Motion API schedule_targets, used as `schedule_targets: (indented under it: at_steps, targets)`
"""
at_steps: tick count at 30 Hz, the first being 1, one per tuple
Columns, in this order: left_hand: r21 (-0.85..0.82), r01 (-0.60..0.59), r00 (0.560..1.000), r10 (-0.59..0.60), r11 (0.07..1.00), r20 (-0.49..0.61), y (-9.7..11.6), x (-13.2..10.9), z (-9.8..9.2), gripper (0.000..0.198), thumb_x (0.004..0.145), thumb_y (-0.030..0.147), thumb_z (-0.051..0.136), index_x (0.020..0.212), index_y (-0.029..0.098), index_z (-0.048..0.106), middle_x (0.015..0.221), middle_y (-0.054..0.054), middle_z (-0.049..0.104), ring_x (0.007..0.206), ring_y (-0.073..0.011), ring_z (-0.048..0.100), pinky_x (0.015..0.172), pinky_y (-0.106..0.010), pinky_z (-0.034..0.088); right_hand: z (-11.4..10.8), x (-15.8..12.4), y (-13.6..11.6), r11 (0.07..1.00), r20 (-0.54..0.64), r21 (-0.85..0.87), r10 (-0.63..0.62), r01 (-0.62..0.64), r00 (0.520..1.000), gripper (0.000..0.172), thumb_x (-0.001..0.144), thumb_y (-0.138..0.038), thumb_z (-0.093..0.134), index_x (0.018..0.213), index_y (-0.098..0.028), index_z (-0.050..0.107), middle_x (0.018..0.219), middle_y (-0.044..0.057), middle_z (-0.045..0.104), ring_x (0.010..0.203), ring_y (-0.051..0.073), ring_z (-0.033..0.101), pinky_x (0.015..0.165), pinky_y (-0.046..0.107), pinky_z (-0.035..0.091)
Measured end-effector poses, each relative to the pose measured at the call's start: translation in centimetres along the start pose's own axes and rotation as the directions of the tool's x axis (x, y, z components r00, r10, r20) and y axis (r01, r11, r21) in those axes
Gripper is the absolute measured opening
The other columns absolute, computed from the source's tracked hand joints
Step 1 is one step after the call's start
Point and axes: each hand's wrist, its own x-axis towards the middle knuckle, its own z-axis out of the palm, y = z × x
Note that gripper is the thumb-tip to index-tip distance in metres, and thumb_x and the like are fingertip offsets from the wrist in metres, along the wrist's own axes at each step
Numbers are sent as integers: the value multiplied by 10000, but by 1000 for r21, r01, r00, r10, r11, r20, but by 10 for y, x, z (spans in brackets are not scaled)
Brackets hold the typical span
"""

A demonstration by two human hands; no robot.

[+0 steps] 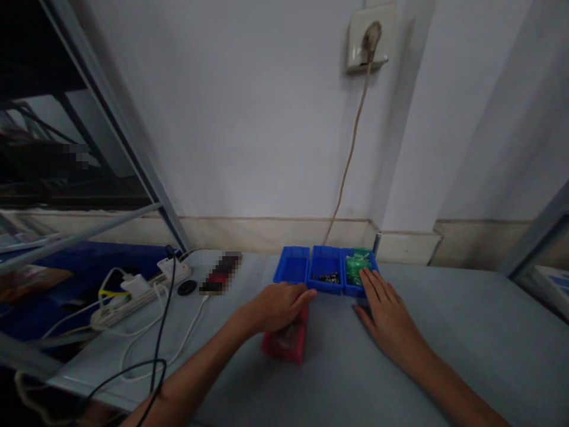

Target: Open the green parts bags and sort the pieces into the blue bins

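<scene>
My left hand (pixel 282 306) is closed over the far end of a small red bin (pixel 291 350), its thumb pointing right. The bin looks slightly blurred, and its contents are mostly hidden under the hand. My right hand (pixel 386 308) has its fingers stretched out, with the fingertips at the front of a blue bin (pixel 353 291) that contains small green pieces (pixel 357 264). Left of it stands a middle blue bin (pixel 324 289) with small dark and shiny metal parts (pixel 329 277). A third blue bin (pixel 292 265), on the left of the row, shows a bare bottom.
A white power strip (pixel 137 296) with plugs and tangled cables lies on the left of the grey table (pixel 471 332). Near it are a black round lid (pixel 187 287) and a blurred-out device on a white cable. A cord hangs from the wall socket (pixel 371 38) behind the bins.
</scene>
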Motion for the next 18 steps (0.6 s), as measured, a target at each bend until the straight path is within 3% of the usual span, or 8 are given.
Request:
schedule_targets:
  at_steps: [3, 5, 8, 13, 18]
  targets:
    - [-51, -2, 999, 4, 999, 45, 0, -11, -10, 671, 1028, 734, 340, 1360, 226, 627, 1225, -121, 749, 1114, -328, 710, 940, -410, 510, 0, 0, 0, 1000, 2, 19, 4, -4, 1000, 815, 1080, -390, 451, 1716, -181, -13, 1689, 183, 374, 1562, 365, 345, 1202, 597, 386]
    - [-54, -45, 994, 50, 998, 101, -2, -18, -12, 864, 842, 815, 625, 1507, 272, 516, 1380, -128, 672, 1224, -371, 651, 1027, -451, 486, 1, 0, 0, 999, 4, 33, 8, -8, 1000, 804, 1085, -406, 445, 1717, -182, 2, 1693, 181, 367, 1565, 360, 338, 1207, 588, 387]
    - [-44, -151, 966, 157, 988, 206, -7, -28, -9, 1024, 626, 708, 874, 1517, 369, 499, 1458, -100, 581, 1298, -393, 578, 1109, -510, 440, 2, 0, 0, 999, 3, 39, 22, -22, 1000, 799, 1089, -423, 452, 1718, -182, 22, 1687, 176, 379, 1564, 356, 340, 1209, 577, 394]
    - [-26, -168, 949, 169, 985, 265, -9, -32, -2, 864, 633, 542, 913, 1410, 358, 585, 1451, -108, 519, 1298, -394, 541, 1050, -513, 503, 1, 1, 0, 999, -2, 41, 19, -19, 1000, 804, 1087, -441, 452, 1718, -182, 26, 1677, 174, 397, 1563, 356, 341, 1203, 578, 408]
    - [6, -153, 959, 147, 988, 243, -7, -29, -5, 757, 663, 453, 896, 1362, 357, 624, 1363, -94, 552, 1219, -378, 576, 1013, -516, 526, 1, 1, -1, 999, -3, 32, 20, -20, 1000, 803, 1087, -439, 455, 1718, -182, 31, 1672, 178, 402, 1559, 367, 346, 1203, 587, 406]
